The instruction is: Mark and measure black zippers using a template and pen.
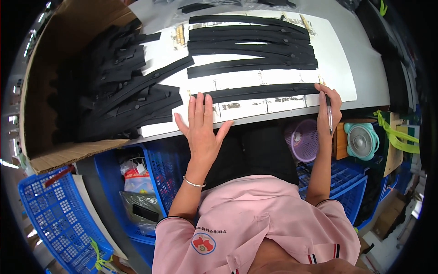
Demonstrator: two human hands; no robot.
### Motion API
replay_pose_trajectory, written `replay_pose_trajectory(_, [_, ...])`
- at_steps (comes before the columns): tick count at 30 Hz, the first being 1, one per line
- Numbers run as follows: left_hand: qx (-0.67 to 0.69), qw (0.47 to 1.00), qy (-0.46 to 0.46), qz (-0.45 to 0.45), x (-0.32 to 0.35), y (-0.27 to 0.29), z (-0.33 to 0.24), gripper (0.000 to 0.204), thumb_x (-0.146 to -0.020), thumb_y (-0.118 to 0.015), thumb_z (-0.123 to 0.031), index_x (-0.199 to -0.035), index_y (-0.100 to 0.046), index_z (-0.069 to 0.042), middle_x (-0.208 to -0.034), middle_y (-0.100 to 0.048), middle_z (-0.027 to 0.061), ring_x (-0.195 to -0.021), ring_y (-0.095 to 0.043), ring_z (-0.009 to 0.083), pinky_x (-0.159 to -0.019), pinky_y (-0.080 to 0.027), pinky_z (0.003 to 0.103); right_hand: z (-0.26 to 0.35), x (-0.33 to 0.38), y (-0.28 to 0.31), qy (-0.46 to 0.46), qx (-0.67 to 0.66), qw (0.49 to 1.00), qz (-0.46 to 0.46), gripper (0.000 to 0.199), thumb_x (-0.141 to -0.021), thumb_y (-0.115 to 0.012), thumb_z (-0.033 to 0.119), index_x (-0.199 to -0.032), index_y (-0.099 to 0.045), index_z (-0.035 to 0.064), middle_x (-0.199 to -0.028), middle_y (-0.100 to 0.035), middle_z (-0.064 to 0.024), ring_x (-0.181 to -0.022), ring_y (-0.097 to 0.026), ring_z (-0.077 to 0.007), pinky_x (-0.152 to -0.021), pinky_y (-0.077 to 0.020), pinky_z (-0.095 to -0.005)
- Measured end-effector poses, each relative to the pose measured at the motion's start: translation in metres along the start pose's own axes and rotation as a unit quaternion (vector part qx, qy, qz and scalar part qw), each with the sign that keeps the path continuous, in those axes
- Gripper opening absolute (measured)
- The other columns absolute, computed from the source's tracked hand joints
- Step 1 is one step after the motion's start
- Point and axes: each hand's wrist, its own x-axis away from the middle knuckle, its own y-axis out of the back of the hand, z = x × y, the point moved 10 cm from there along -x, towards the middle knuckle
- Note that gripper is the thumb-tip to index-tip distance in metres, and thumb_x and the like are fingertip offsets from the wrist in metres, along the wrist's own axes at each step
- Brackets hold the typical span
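A black fabric strip lies straight along the near edge of a white marked board. My left hand rests flat with fingers spread, its fingertips on the strip's left end. At the other end, my right hand grips a pen and its fingertips touch the strip. Several more black strips lie side by side farther back on the board, with small round spots near their right parts. To the left, a heap of black strips spills from a cardboard box onto the board.
Blue plastic crates stand below the table on the left; one holds bags and a dark phone-like object. Under the table's right side are a purple basket and a small turquoise fan. Clear plastic lies at the back.
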Motion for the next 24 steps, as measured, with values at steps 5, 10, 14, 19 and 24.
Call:
replay_pose_trajectory(5, [0.008,1.000,0.003,-0.023,0.001,0.001,0.002,0.084,-0.086,-0.078,-0.046,-0.150,-0.046,-0.003,-0.157,-0.044,0.0141,-0.150,-0.034,0.0318,-0.119,-0.007,0.065,0.060,-0.011,-0.046,-0.150,-0.384,0.910,0.040,0.018,-0.100,-0.067,0.015,-0.113,-0.074,0.0042,-0.108,-0.073,-0.0080,-0.089,-0.068,-0.0126,-0.081,-0.0536,-0.0262])
replay_pose_trajectory(10, [0.034,0.999,0.010,-0.027,0.001,0.002,0.004,0.086,-0.083,-0.080,-0.046,-0.150,-0.047,-0.004,-0.157,-0.044,0.0134,-0.149,-0.036,0.0311,-0.118,-0.011,0.065,0.146,-0.018,-0.112,-0.165,-0.506,0.829,0.175,0.016,-0.101,-0.064,0.010,-0.110,-0.071,-0.0017,-0.094,-0.072,-0.0056,-0.074,-0.063,-0.0071,-0.063,-0.0484,-0.0206])
replay_pose_trajectory(14, [0.035,0.999,0.011,-0.040,0.003,0.000,0.004,0.088,-0.082,-0.080,-0.048,-0.152,-0.046,-0.005,-0.157,-0.045,0.0125,-0.149,-0.036,0.0295,-0.118,-0.013,0.064,0.164,-0.015,-0.144,-0.105,-0.450,0.860,0.217,0.017,-0.099,-0.067,0.014,-0.101,-0.072,-0.0025,-0.098,-0.073,-0.0044,-0.079,-0.071,-0.0097,-0.068,-0.0546,-0.0237])
replay_pose_trajectory(19, [0.037,0.998,0.014,-0.046,0.004,0.002,0.006,0.088,-0.081,-0.080,-0.049,-0.151,-0.047,-0.006,-0.156,-0.046,0.0126,-0.149,-0.037,0.0287,-0.118,-0.013,0.063,0.171,-0.014,-0.147,-0.067,-0.372,0.897,0.230,0.015,-0.100,-0.066,0.011,-0.104,-0.070,-0.0033,-0.094,-0.073,-0.0047,-0.080,-0.068,-0.0086,-0.071,-0.0537,-0.0228])
replay_pose_trajectory(24, [0.040,0.998,0.012,-0.051,0.004,0.003,0.006,0.088,-0.081,-0.080,-0.048,-0.151,-0.048,-0.006,-0.156,-0.046,0.0124,-0.149,-0.037,0.0283,-0.119,-0.012,0.063,0.171,-0.013,-0.150,-0.061,-0.367,0.900,0.227,0.015,-0.099,-0.067,0.012,-0.104,-0.070,-0.0014,-0.096,-0.073,-0.0061,-0.078,-0.070,-0.0108,-0.068,-0.0541,-0.0247])
